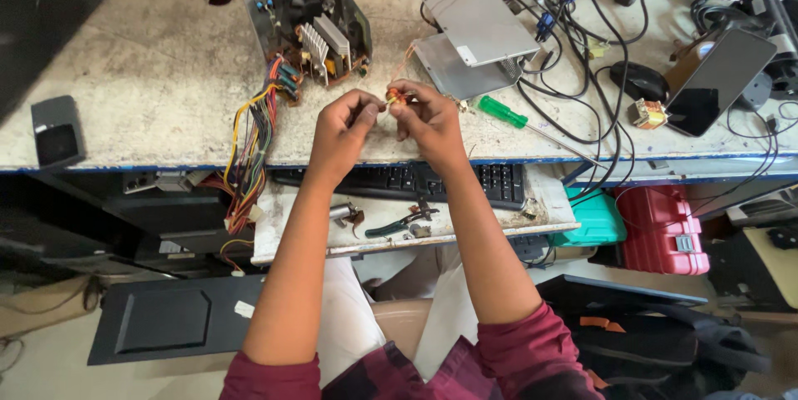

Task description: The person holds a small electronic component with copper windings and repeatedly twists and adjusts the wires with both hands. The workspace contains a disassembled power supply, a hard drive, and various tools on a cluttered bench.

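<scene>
Both my hands meet over the front edge of a worn workbench (150, 93). My left hand (342, 127) and my right hand (428, 117) pinch a small copper-wound coil part (394, 98) between their fingertips, and a thin wire runs up from it. Behind my left hand lies an opened power supply unit (309, 24) with its circuit board showing. A bundle of coloured wires (253, 147) hangs from it over the bench edge.
A green-handled screwdriver (502, 112) lies right of my hands, beside two grey metal drive cases (478, 34). A black keyboard (490, 182) and pliers (399, 222) sit on the pull-out shelf. Tangled black cables, a mouse (638, 80) and a phone (719, 80) fill the right.
</scene>
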